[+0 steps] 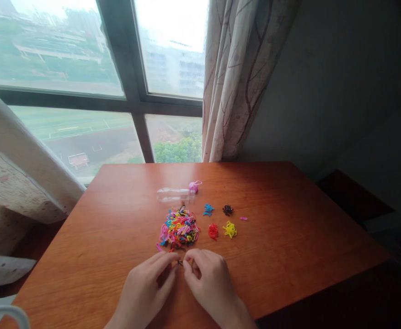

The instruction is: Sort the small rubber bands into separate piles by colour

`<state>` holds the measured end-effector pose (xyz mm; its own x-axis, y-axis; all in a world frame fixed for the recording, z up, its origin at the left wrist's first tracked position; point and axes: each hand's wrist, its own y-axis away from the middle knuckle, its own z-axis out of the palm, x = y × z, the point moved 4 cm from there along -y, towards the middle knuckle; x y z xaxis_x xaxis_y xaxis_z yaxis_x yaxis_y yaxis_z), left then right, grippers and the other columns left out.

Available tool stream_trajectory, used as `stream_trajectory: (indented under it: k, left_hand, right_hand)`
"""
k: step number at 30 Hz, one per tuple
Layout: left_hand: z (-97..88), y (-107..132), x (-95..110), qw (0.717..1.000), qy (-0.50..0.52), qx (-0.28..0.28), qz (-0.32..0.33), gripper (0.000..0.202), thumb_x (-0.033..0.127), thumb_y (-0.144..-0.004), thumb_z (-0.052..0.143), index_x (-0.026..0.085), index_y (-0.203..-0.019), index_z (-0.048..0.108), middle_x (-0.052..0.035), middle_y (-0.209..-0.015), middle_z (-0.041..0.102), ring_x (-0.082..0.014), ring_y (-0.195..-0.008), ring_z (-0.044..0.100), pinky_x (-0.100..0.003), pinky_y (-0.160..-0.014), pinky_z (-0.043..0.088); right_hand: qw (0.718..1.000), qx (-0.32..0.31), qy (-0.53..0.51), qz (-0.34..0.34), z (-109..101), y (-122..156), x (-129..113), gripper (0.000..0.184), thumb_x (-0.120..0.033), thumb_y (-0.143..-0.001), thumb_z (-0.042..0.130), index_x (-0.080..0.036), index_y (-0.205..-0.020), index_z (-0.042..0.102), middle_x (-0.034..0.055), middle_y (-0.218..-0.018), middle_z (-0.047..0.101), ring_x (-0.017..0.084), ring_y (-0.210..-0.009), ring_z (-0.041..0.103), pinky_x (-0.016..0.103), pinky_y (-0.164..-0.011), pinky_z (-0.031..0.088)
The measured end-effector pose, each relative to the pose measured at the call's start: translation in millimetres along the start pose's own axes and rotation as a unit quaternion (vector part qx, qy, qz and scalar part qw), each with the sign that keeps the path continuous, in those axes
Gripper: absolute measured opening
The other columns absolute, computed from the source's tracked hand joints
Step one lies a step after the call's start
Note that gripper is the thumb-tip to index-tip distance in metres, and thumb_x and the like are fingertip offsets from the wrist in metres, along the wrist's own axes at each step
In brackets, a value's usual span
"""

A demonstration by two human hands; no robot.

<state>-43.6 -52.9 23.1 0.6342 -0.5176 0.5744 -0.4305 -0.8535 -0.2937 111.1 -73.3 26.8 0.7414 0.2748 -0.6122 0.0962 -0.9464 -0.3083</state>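
My left hand (149, 281) and my right hand (210, 276) meet at the front of the mixed pile, fingertips pinched. Between them is a small dark rubber band (180, 262), partly covered by the fingers. Just beyond lies a heap of multicoloured rubber bands (180, 227), pink, yellow, blue, red and black. To its right are smaller single-colour bunches: blue bands (208, 210), black bands (227, 210), red bands (213, 231) and yellow bands (230, 229). One pink band (243, 218) lies alone farther right.
A clear plastic bottle (173, 195) lies on its side behind the heap, a pink cap (194, 186) with a loop by its mouth. Everything rests on a brown wooden table (289, 237). A window and curtains (234, 82) stand behind it. A white curved object (8, 310) shows at lower left.
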Motion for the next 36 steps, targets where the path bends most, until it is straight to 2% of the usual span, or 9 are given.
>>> stream_trajectory:
  k: [3,8,12,15,19,23,28,36]
  left_hand:
    - [0.3,-1,-1,1.0,-0.001,-0.008,-0.011,0.017,0.022,-0.088,0.051,0.025,-0.091,0.067,0.0,-0.081,0.073,-0.0134,-0.067,0.069,-0.019,-0.063,0.055]
    - [1.1,0,-2,1.0,0.0,-0.001,-0.016,0.015,0.023,-0.089,0.051,0.024,-0.09,0.066,-0.0004,-0.08,0.073,-0.0136,-0.065,0.069,-0.02,-0.062,0.055]
    - [2.0,1,-4,1.0,-0.007,0.007,-0.008,0.015,0.025,-0.09,0.051,0.025,-0.092,0.065,0.0,-0.082,0.074,-0.0139,-0.065,0.07,-0.02,-0.062,0.055]
    - [2.6,2,-5,1.0,-0.012,0.012,0.002,0.015,0.025,-0.091,0.05,0.025,-0.094,0.065,-0.0001,-0.086,0.075,-0.0147,-0.07,0.072,-0.02,-0.063,0.055]
    - [2.7,3,-6,0.999,-0.02,0.023,0.011,0.015,0.025,-0.091,0.05,0.025,-0.095,0.065,-0.0003,-0.089,0.076,-0.0154,-0.075,0.073,-0.021,-0.065,0.056]
    - [3.7,3,-5,0.999,-0.031,0.031,0.018,0.014,0.024,-0.091,0.05,0.025,-0.094,0.064,0.0008,-0.087,0.075,-0.0152,-0.074,0.073,-0.021,-0.064,0.056]
    - [4.3,2,-6,0.999,-0.037,0.028,0.02,0.014,0.023,-0.09,0.05,0.025,-0.095,0.063,0.0008,-0.087,0.075,-0.0152,-0.074,0.073,-0.021,-0.064,0.056]
    - [4.7,3,-6,0.999,-0.035,0.019,0.013,0.014,0.023,-0.091,0.05,0.026,-0.095,0.062,0.0016,-0.088,0.074,-0.015,-0.073,0.072,-0.021,-0.063,0.055]
  right_hand:
    - [1.0,0.002,0.015,0.0,0,0,2,0.011,-0.014,-0.083,0.052,-0.022,-0.076,0.057,-0.0042,-0.061,0.059,0.012,-0.057,0.056,0.022,-0.058,0.031]
    - [0.999,0.018,0.037,0.005,-2,1,9,0.013,-0.014,-0.082,0.051,-0.022,-0.074,0.057,-0.0045,-0.059,0.057,0.012,-0.054,0.055,0.023,-0.056,0.03]
    - [0.998,0.044,0.047,0.021,-13,-4,22,0.014,-0.016,-0.085,0.051,-0.022,-0.075,0.059,-0.004,-0.058,0.056,0.012,-0.053,0.053,0.023,-0.055,0.03]
    - [0.994,0.076,0.066,0.04,-33,-13,44,0.017,-0.02,-0.088,0.05,-0.021,-0.076,0.061,-0.0035,-0.057,0.056,0.012,-0.052,0.052,0.023,-0.056,0.03]
    - [0.979,0.118,0.139,0.096,-68,-32,86,0.02,-0.028,-0.09,0.05,-0.021,-0.078,0.064,-0.0034,-0.053,0.054,0.013,-0.05,0.05,0.024,-0.054,0.028]
    - [0.964,0.115,0.186,0.149,-87,-51,119,0.016,-0.027,-0.089,0.053,-0.021,-0.081,0.066,-0.0017,-0.058,0.059,0.014,-0.054,0.054,0.025,-0.053,0.026]
    - [0.962,0.099,0.197,0.158,-83,-65,133,0.013,-0.024,-0.087,0.056,-0.022,-0.079,0.066,-0.0016,-0.059,0.06,0.014,-0.056,0.053,0.025,-0.052,0.023]
    - [0.965,0.078,0.199,0.155,-77,-64,133,0.012,-0.024,-0.086,0.057,-0.023,-0.081,0.068,-0.002,-0.06,0.061,0.014,-0.056,0.053,0.025,-0.053,0.023]
